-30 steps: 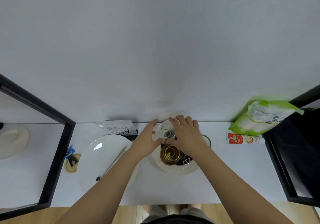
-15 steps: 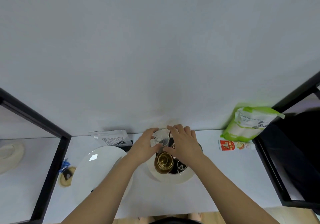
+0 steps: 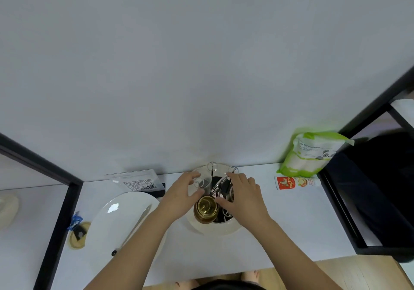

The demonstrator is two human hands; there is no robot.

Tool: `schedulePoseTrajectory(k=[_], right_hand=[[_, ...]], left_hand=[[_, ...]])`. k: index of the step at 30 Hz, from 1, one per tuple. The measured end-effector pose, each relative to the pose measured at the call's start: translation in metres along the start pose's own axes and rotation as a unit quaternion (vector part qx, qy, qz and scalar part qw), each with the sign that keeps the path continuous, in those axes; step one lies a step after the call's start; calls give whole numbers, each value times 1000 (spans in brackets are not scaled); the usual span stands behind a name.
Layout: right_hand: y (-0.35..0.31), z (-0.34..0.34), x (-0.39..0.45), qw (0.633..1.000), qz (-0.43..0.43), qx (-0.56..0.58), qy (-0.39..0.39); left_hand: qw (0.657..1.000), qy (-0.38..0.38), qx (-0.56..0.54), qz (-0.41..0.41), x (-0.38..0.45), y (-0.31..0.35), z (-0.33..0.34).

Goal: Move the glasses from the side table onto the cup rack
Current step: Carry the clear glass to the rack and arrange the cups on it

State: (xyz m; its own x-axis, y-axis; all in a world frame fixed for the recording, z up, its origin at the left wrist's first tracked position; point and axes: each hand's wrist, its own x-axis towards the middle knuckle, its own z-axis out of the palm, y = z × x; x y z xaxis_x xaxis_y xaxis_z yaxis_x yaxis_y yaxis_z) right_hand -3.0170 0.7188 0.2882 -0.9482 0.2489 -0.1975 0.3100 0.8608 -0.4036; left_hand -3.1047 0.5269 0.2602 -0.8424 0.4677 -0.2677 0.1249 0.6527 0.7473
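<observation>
The cup rack (image 3: 220,186) has metal prongs rising from a round white base (image 3: 215,230) at the middle of the white table. An amber glass (image 3: 206,209) sits upside down on its near side. A clear glass (image 3: 202,183) is at the rack's left prong, and my left hand (image 3: 182,194) holds it between thumb and fingers. My right hand (image 3: 243,196) hovers over the rack's right side with curled fingers near the prongs; whether it holds anything cannot be made out.
A large white plate (image 3: 116,220) with a knife (image 3: 134,228) lies left of the rack. A QR-code stand (image 3: 137,182) is behind it. A small carton (image 3: 295,182) and a green-and-white bag (image 3: 313,153) sit right. Black frames border both sides.
Both hands have drawn back a little toward me and apart, uncovering the rack's top prongs. The clear glass stays in my left hand at the rack's left side.
</observation>
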Motion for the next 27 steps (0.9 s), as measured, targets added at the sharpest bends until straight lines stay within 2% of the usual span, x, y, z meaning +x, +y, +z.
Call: schedulePoseTrajectory(k=[6,14,21,27], right_hand=[[15,2,-17,998,43,28,19],[28,0,-30,995,74,47,39],[12,4,-17,997,48,49,22],[-16,10,-2,998,-8,60,0]], left_hand=[[999,-14,14,49,5,13,16],[998,-34,28,55,12,25,29],[999,-5,-9,31,-3,18,18],[998,39,-47,1,-11,4,-1]])
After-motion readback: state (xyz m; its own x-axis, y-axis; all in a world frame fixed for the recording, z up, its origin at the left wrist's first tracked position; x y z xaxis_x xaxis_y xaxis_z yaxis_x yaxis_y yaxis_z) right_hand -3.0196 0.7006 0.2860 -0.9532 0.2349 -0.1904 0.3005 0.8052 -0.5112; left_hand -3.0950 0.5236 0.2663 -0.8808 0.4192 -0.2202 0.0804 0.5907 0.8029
